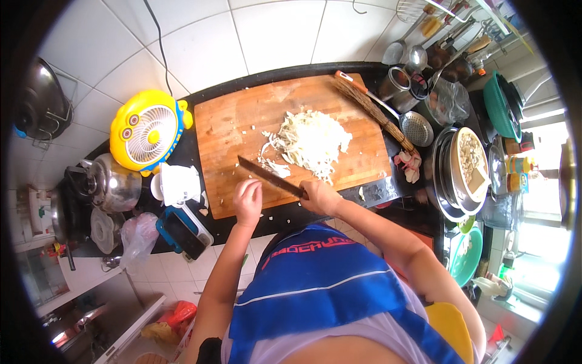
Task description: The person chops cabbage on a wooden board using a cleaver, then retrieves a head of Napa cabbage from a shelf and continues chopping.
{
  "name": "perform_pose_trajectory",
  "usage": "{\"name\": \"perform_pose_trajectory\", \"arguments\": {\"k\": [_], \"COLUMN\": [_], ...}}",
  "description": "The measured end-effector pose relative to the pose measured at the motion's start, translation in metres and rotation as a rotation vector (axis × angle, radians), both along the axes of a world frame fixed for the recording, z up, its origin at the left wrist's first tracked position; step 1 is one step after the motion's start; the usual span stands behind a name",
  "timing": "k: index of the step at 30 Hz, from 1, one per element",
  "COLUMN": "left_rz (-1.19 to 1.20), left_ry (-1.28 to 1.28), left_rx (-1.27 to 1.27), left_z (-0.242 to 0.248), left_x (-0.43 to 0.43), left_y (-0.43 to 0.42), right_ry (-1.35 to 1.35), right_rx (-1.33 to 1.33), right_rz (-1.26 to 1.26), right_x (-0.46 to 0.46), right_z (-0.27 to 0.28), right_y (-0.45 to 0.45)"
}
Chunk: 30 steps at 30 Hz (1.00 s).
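My right hand (320, 198) grips the handle of a kitchen knife (269, 176). Its dark blade is seen nearly edge-on and slants up to the left above a wooden cutting board (227, 132). Close to the blade, on its near side, is my left hand (248, 200) with the fingers curled; whether anything is between them is hidden. A heap of shredded pale vegetable (313, 141) covers the middle of the board. Some loose shreds (275, 168) lie between the heap and the blade.
A yellow fan (150, 132), a kettle (116, 182) and a phone (187, 234) are on the left. A bundled twig brush (377, 113) and a slotted skimmer (416, 128) lie across the board's right edge. Stacked bowls (448, 182) stand farther right.
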<state>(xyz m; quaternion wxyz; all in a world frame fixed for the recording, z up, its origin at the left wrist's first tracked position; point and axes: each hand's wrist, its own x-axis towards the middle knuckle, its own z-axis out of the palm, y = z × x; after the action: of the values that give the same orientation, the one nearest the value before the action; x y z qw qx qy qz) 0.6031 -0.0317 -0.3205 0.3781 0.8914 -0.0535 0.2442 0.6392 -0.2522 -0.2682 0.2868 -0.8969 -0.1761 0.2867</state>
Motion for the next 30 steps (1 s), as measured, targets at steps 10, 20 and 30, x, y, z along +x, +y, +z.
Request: {"name": "perform_pose_trajectory", "arguments": {"k": [10,20,30], "left_rz": [0.291,0.829,1.216], "left_ry": [0.068,0.273,0.425], "left_rx": [0.015,-0.003,0.074], "left_z": [0.043,0.041,0.024], "left_x": [-0.072,-0.216,-0.337], "left_y": [0.018,-0.043,-0.128], "right_ry": [0.26,0.32,0.493], "right_rx": [0.244,0.084,0.102], "right_rz": [-0.253,0.146,0.344], "right_x": [0.108,0.09,0.16], "right_z": [-0.029,0.025,0.01], "right_y": [-0.06,-0.082,-0.079]}}
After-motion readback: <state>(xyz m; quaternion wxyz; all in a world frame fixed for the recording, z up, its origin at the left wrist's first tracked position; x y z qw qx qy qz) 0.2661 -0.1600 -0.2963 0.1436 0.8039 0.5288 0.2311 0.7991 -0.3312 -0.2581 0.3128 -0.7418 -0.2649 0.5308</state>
